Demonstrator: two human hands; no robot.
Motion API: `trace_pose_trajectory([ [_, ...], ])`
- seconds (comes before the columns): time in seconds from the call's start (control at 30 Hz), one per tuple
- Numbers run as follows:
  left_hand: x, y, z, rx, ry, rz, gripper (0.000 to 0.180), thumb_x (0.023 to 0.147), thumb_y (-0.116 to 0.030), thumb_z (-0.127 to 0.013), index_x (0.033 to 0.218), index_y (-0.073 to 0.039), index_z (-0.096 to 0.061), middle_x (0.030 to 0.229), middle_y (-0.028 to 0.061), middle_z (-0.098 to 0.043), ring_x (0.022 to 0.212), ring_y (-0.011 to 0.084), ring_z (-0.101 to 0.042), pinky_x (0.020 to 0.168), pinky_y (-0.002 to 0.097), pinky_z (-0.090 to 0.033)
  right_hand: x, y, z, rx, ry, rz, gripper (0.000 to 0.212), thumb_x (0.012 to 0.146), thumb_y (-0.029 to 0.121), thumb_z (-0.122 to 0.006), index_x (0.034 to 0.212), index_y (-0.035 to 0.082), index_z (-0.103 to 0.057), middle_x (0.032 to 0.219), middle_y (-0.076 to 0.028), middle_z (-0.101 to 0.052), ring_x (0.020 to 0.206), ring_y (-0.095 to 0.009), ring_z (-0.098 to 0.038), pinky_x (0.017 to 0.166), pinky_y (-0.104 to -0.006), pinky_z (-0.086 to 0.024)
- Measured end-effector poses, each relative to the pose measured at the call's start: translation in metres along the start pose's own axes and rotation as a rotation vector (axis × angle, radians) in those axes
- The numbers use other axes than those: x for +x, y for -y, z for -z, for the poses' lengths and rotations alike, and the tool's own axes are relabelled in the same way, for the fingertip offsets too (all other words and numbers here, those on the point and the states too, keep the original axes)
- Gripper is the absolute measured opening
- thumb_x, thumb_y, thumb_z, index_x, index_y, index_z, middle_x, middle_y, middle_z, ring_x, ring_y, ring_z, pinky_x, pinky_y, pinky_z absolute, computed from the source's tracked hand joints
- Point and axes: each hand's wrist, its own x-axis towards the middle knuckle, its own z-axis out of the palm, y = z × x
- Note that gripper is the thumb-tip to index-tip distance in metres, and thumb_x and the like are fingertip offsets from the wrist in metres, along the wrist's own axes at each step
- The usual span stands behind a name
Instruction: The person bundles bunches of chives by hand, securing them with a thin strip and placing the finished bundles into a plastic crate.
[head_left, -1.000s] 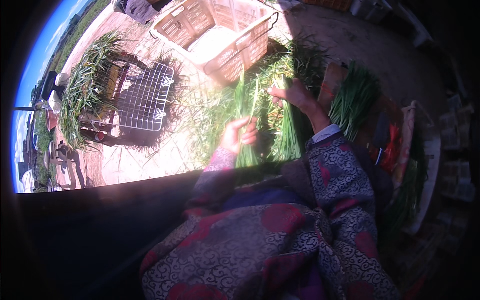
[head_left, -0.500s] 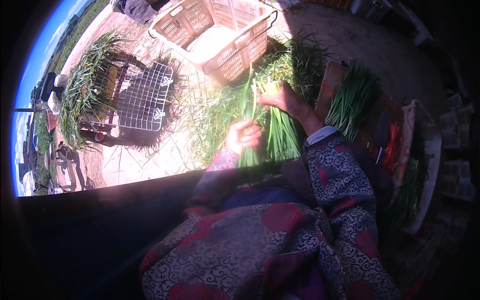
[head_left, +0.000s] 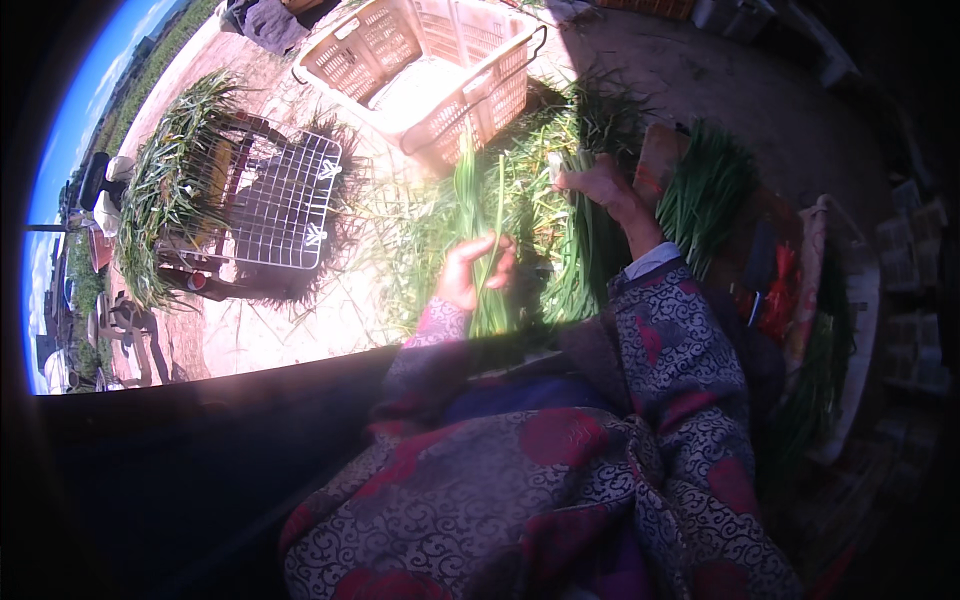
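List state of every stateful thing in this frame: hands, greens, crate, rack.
left hand: closed around a bunch of green stalks, held upright
right hand: gripping the stalk ends of another bunch
green stalks in left hand: bunched, standing up from the fist
plastic crate: upright, looks empty
wire rack: upright, greens draped over its left side
loose greens: piled on the right, untied as far as visible
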Motion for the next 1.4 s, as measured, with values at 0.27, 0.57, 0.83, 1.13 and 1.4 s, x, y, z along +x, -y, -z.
trace_pose_trajectory([
  [0.27, 0.036, -0.003, -0.031, 0.158, -0.191, -0.220, 0.029, 0.095, -0.014, -0.060, 0.114, 0.008, -0.062, 0.117, 0.0181, -0.066, 0.098, 0.0280, -0.067, 0.089, 0.0387, -0.055, -0.026, 0.042, -0.046, 0.128, 0.393, 0.022, 0.016, 0.087, 0.009, -0.070, 0.097, -0.003, -0.070, 0.080, -0.010, -0.071, 0.070, -0.014, -0.067, 0.061, -0.0254, -0.052],
  [0.57, 0.034, -0.006, -0.028, 0.314, -0.365, -0.361, 0.028, 0.092, -0.011, -0.065, 0.112, 0.009, -0.062, 0.102, 0.0168, -0.069, 0.090, 0.0226, -0.067, 0.082, 0.0352, -0.057, -0.024, 0.056, -0.035, 0.203, 0.138, -0.042, 0.033, 0.078, 0.016, -0.080, 0.102, 0.002, -0.062, 0.089, -0.004, -0.067, 0.070, -0.012, -0.063, 0.060, -0.0269, -0.051],
  [0.83, 0.031, 0.013, -0.019, 0.573, -0.292, -0.278, 0.023, 0.091, -0.006, -0.068, 0.110, 0.005, -0.063, 0.103, 0.0129, -0.070, 0.085, 0.0176, -0.068, 0.078, 0.0313, -0.056, -0.025, 0.061, -0.048, 0.147, 0.178, -0.006, 0.033, 0.083, 0.016, -0.077, 0.109, 0.000, -0.066, 0.099, -0.009, -0.071, 0.086, -0.014, -0.066, 0.076, -0.0289, -0.052],
  [1.13, 0.010, 0.003, -0.015, 0.630, -0.201, -0.141, 0.028, 0.092, -0.001, -0.064, 0.118, 0.011, -0.060, 0.113, 0.0191, -0.066, 0.096, 0.0248, -0.068, 0.082, 0.0378, -0.058, -0.024, 0.072, 0.005, 0.496, -0.100, -0.024, 0.026, 0.084, 0.014, -0.075, 0.107, 0.004, -0.070, 0.095, -0.004, -0.071, 0.085, -0.014, -0.065, 0.071, -0.0291, -0.054],
  [1.4, 0.007, 0.014, -0.018, 0.776, -0.188, 0.016, 0.031, 0.090, -0.006, -0.068, 0.118, 0.004, -0.062, 0.085, 0.0117, -0.071, 0.059, 0.0104, -0.060, 0.055, 0.0225, -0.048, -0.017, 0.063, -0.036, 0.093, -0.119, -0.015, 0.035, 0.078, 0.017, -0.079, 0.106, -0.002, -0.070, 0.091, -0.007, -0.071, 0.068, -0.012, -0.064, 0.061, -0.0278, -0.053],
])
